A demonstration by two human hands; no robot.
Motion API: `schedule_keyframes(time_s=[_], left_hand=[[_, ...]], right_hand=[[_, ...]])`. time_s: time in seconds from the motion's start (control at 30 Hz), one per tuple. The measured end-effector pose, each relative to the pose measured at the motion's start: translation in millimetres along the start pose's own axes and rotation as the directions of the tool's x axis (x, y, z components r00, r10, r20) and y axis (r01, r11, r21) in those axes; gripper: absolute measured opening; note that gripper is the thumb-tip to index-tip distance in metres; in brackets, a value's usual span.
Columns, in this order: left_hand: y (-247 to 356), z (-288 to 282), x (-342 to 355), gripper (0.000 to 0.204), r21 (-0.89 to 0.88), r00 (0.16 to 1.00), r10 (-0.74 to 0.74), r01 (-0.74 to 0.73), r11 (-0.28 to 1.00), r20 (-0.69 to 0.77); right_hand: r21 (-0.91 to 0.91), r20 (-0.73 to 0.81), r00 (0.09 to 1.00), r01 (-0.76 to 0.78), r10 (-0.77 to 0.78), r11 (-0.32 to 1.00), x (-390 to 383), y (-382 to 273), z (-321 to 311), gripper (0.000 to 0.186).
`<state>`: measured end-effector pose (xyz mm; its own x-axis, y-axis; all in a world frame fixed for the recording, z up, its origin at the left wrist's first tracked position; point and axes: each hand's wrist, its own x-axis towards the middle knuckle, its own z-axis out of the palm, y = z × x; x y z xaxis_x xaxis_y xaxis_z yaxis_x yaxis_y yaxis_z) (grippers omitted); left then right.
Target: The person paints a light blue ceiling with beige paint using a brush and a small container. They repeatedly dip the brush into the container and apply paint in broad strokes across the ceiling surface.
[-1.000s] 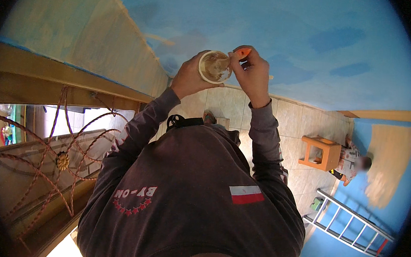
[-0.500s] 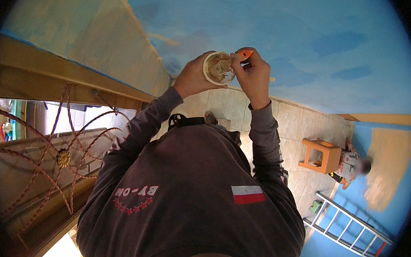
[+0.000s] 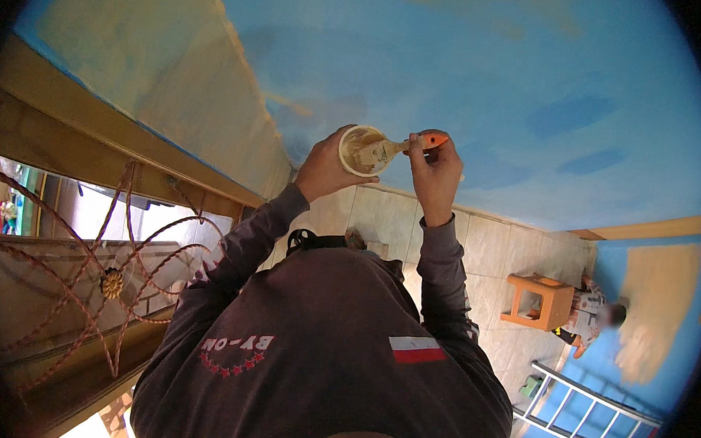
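Left hand [image 3: 324, 168] is wrapping around a small cup [image 3: 360, 150] of tan paint, fingers curled tight on its side, holding it up near the blue wall [image 3: 495, 83]. Right hand [image 3: 435, 170] is pinching the orange handle of a brush [image 3: 395, 147], fingers closed on it, with the bristles dipping into the cup's mouth. Both arms in dark sleeves are reaching up from a grey sweatshirt [image 3: 326, 362]. Way off below, an orange stool [image 3: 536, 301] and a ladder [image 3: 588, 410] are sitting on the tiled floor [image 3: 493, 252].

Blue wall [image 3: 488, 75] with tan patches, pale tiled floor [image 3: 485, 251], orange stool [image 3: 540, 301], ladder [image 3: 588, 406], ornate window grille [image 3: 90, 275]
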<state>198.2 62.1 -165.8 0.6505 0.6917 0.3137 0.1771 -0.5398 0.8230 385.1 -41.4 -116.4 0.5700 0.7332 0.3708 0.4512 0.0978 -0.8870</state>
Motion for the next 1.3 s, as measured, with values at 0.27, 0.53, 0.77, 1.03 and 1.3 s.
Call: schedule_keyframes(time_s=[0.27, 0.53, 0.77, 1.03, 1.3], left_hand=[[6, -6, 5, 0.094, 0.027, 0.999, -0.042, 0.042, 0.999, -0.003], [-8, -13, 5, 0.093, 0.006, 0.998, -0.036, 0.036, 0.999, -0.056], [-10, -25, 1, 0.092, 0.014, 0.997, -0.054, 0.055, 0.998, -0.062], [-14, -37, -1, 0.091, 0.047, 0.993, 0.012, -0.006, 0.999, -0.119], [-16, -45, -1, 0.089, 0.007, 0.988, 0.014, -0.013, 1.0, -0.153]], right_hand=[[-0.006, -0.021, 1.0, -0.006, 0.005, 1.0, 3, 2, 3, 0.022], [0.095, -0.005, 0.999, 0.035, -0.034, 0.995, 7, -1, 17, 0.023], [0.1, 0.07, 0.997, 0.011, -0.018, 0.995, 10, -6, 26, 0.022], [0.114, 0.214, 0.968, -0.158, 0.131, 0.981, 18, -10, 23, 0.028], [0.147, 0.243, 0.964, 0.077, -0.111, 0.986, 15, -19, 28, 0.024]])
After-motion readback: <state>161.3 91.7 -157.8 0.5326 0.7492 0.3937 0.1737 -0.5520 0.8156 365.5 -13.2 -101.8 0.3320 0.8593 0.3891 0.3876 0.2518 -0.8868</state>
